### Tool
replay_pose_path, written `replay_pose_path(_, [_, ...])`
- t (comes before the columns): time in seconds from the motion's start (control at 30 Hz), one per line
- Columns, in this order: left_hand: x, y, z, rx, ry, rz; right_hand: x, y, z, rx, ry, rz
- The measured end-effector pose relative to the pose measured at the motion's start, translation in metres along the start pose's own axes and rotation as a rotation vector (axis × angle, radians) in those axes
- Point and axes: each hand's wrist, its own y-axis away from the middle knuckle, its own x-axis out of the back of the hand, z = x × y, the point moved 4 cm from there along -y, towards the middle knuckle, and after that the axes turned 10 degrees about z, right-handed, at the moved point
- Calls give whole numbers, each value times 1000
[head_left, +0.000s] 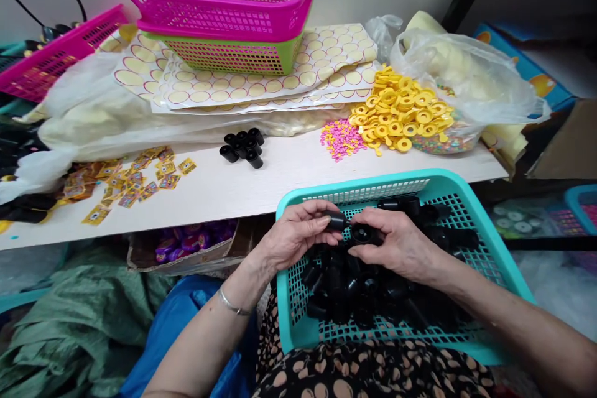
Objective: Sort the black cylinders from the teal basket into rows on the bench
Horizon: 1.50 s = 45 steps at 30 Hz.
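Over a turquoise basket (487,230) on my lap, both hands work close together. My left hand (301,227) is closed on a small black plastic cylinder (336,220), thumb and fingers pinching it. In my right hand (396,239) is another black plastic piece, a round hollow cap (364,234) with its opening toward me. The two pieces are nearly end to end; whether they touch I cannot tell. Below them, the basket holds many loose black cylinders (364,298). A small group of black cylinders (242,145) stands on the white table.
On the table (224,199) lie small printed packets (133,180), yellow ring-shaped pieces (403,109) and pink and yellow bits (342,138). Behind them, a magenta basket (224,6) is stacked on a green basket (233,53) over sticker sheets (261,90). A cardboard box (186,255) sits beneath.
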Motion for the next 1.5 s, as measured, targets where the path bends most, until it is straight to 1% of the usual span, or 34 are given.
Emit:
replay_pose_path(0.17, [2,-4,-5,-17,-75,-3,-2,-6,1,-60,122,-98])
replay_pose_path(0.27, [3,-5,-6,-51,-189,-9,-4,-9,-1,-61,213,-138])
replay_pose_path(0.37, [0,-4,-1,-112,-361,-26,-5,-11,-4,-12,348,-170])
replay_pose_path(0.47, [-5,-1,7,-195,-545,-71,-7,-11,-8,77,519,-226])
replay_pose_path(0.53, [-8,1,9,-252,-661,-101,-8,-10,-9,109,584,-263])
replay_pose_path(0.57, [-9,2,10,-273,-700,-108,-7,-9,-8,103,591,-273])
replay_pose_path(0.63, [-10,2,8,-271,-697,-110,-5,-10,-7,50,566,-282])
replay_pose_path(0.73, [-9,1,4,-176,-540,-104,-1,-11,-6,-27,467,-259])
replay_pose_path(0.8, [-8,0,2,-123,-466,-102,1,-11,-6,-49,416,-237])
replay_pose_path(0.87, [-9,0,1,-111,-454,-96,1,-11,-6,-56,400,-222])
replay_pose_path(0.97, [-11,1,2,-122,-501,-113,1,-11,-6,-47,410,-206])
replay_pose_path(1.03, [-13,2,3,-165,-567,-128,0,-11,-8,-48,391,-202])
replay_pose_path(1.07, [-15,2,4,-211,-617,-123,-1,-11,-9,-61,370,-196])
replay_pose_path(1.2, [-20,6,11,-490,-848,-30,-5,-13,-11,-147,267,-130])
replay_pose_path(1.3, [-23,10,9,-627,-934,-1,-11,-13,-9,-172,210,-100])
replay_pose_path(1.37, [-22,11,6,-672,-928,15,-14,-12,-7,-148,179,-63])
replay_pose_path(1.43, [-19,13,3,-695,-863,58,-15,-11,-6,-114,161,-22])
replay_pose_path(1.5, [-15,13,2,-677,-771,119,-15,-10,-6,-92,157,0])
